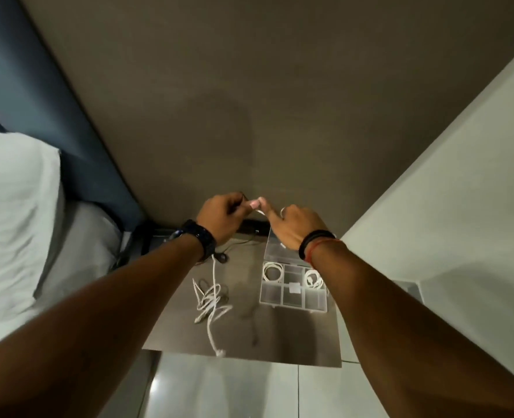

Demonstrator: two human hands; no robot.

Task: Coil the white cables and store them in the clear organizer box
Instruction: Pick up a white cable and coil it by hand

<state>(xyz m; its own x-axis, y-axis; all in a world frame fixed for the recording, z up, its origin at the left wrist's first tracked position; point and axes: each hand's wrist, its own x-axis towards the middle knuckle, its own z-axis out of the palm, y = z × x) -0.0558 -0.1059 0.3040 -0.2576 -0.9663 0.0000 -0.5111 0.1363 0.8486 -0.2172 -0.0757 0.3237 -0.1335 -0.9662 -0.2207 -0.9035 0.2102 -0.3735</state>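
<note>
Both hands are raised above a small grey table (295,336). My left hand (219,218) pinches one end of a thin white cable (260,212), and my right hand (295,227) grips the same cable with a small loop showing near its fingers. A loose tangle of white cable (210,303) lies on the table below my left wrist, and one strand runs up toward that hand. The clear organizer box (292,303) stands open at the table's right. Two coiled white cables (272,272) sit in its far compartments, and a small white adapter (294,287) is in the middle one.
A black power strip (254,226) runs along the table's back edge with dark cords beside it. A bed with a white pillow (14,212) and blue headboard stands at the left. A white wall rises at the right. Glossy floor tiles lie in front.
</note>
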